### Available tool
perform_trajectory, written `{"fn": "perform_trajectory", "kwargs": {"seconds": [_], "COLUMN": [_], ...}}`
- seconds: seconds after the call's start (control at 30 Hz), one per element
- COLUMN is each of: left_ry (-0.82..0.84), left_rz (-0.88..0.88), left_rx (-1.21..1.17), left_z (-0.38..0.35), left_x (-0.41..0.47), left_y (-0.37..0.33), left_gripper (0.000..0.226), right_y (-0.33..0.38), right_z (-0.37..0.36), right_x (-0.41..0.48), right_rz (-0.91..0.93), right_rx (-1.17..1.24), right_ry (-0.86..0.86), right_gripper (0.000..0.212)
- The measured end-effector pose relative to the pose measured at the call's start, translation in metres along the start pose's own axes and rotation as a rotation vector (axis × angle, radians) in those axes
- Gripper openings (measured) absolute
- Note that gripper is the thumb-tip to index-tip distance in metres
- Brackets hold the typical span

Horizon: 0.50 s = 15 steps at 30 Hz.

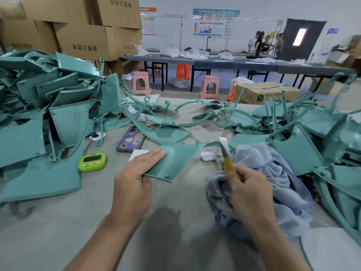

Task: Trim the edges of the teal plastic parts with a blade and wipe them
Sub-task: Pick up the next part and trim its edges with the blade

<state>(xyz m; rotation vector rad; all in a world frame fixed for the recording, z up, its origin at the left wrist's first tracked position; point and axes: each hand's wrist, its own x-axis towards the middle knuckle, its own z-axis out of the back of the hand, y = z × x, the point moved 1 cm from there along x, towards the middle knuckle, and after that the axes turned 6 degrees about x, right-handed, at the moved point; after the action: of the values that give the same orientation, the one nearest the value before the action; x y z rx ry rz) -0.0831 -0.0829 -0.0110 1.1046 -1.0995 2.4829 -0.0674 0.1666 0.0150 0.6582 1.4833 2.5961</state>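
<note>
Grey tabletop [58, 222] spreads beneath everything, with a tall left pile [48, 104] and a lower right pile [312, 133] of teal plastic parts. A light-blue towel [273, 173] lies bunched near the right pile. One teal part [175, 159] sits mid-table, gripped by the left hand [136, 173], fingers flat on top and thumb beneath. The right hand [248, 188] curls round a yellow-handled knife [227, 163], blade upward. A phone [130, 140] and a green timer [91, 162] lie left of it.

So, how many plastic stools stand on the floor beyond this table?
4: left pink stool, rear pink stool behind it, orange stool by the far table, right pink stool near the cardboard box. An orange shape beside that box may be a fifth.
</note>
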Motion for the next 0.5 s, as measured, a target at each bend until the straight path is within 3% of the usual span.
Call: {"fn": "perform_trajectory", "kwargs": {"seconds": [0.1, 0.17, 0.33, 0.5], "left_ry": [-0.003, 0.002, 0.029, 0.031], "left_rz": [0.026, 0.047, 0.132, 0.246], "left_rx": [-0.010, -0.011, -0.031, -0.040], "left_z": [-0.001, 0.000, 0.004, 0.003], "left_x": [-0.002, -0.004, -0.003, 0.000], "left_y": [-0.003, -0.002, -0.003, -0.006], "left_gripper": [0.075, 0.075, 0.081, 0.082], "right_y": [0.008, 0.009, -0.011, 0.004], "right_z": [-0.002, -0.007, 0.001, -0.001], "right_x": [-0.016, -0.024, 0.012, -0.012], "right_rz": [0.204, 0.237, -0.067, 0.186], "right_rx": [0.132, 0.075, -0.254, 0.051], "right_ry": [0.236, 0.369, 0.052, 0.049], "right_gripper": [0.024, 0.022, 0.027, 0.030]}}
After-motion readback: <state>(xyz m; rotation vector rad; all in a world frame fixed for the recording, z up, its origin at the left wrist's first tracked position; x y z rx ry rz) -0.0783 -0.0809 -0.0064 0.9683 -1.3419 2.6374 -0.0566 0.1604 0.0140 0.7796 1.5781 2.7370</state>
